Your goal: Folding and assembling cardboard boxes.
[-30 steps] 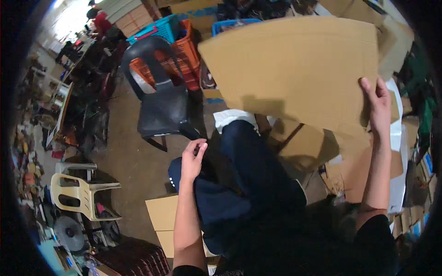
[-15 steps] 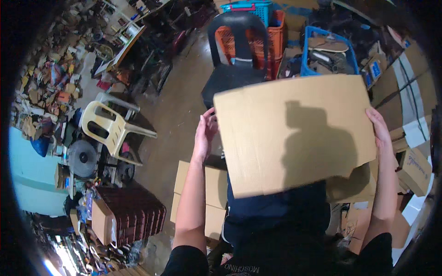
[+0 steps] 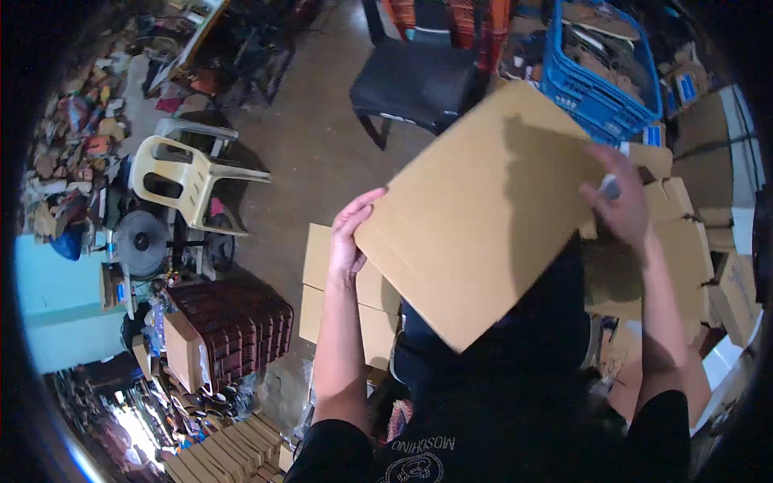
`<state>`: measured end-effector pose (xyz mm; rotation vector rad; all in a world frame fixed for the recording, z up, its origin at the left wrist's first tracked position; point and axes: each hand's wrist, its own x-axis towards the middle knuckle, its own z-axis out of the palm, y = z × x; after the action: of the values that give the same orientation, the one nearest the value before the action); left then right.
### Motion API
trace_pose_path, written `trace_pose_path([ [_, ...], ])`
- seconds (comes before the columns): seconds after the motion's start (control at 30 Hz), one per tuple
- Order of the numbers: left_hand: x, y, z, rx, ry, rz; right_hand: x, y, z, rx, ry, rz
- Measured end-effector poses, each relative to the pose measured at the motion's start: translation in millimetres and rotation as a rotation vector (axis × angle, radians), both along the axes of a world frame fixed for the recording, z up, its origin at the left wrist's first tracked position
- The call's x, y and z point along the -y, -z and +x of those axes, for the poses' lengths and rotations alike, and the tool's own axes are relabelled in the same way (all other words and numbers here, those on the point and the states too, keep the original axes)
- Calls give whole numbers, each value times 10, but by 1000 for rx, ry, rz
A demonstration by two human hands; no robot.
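A flat brown cardboard sheet [image 3: 451, 217] is held tilted in front of my body, with a dark shadow across its right half. My left hand [image 3: 353, 229] grips its left edge, fingers on the rim and partly hidden behind it. By the right edge, my right hand [image 3: 622, 197] is slightly blurred, thumb and fingers apart, seemingly off the sheet. Below the left forearm's side, more folded cardboard [image 3: 318, 310] lies low beside my legs. To the right, other cardboard pieces [image 3: 680, 258] lie under and past my right forearm.
A black plastic chair [image 3: 415, 80] stands ahead, with a blue crate [image 3: 600, 109] full of items to its right. At left are a cream chair [image 3: 173, 177], a fan [image 3: 142, 241] and a dark red crate [image 3: 241, 330]. Stacked cardboard [image 3: 225, 451] lies at lower left.
The cardboard sheet has turned from nearly level to a slanted position. My right hand has come off its right edge and moved inward; the left still grips. The view has tilted downward.
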<state>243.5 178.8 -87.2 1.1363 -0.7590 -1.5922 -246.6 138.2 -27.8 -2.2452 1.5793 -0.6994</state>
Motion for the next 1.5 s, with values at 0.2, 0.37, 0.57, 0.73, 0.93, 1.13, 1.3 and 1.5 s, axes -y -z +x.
trace_pose_path([
  [0.2, -134, 127, -345, -64, -166, -1, -767, 95, 439, -172, -561, 75],
  [0.37, -313, 37, -368, -204, -149, 29, -914, 400, 333, -51, -499, -174],
  [0.57, -414, -67, -192, 449, 163, -282, -973, 568, 142, 205, -331, -136],
  [0.73, -267, -227, -550, 735, 10, -604, -977, 578, 197, 402, -103, -113],
  [0.93, -184, -449, -541, 772, 174, -639, -931, 483, 184, 447, 50, 26],
  [1.13, -191, -751, -585, 1145, 397, -793, -807, 185, 247, -76, -299, -116],
  [1.3, -277, -724, -641, 1515, 747, -958, -743, 42, 503, -244, -490, -137],
  [1.5, -252, -572, -615, 1419, 657, -1004, -630, 171, 558, -224, -454, -156],
])
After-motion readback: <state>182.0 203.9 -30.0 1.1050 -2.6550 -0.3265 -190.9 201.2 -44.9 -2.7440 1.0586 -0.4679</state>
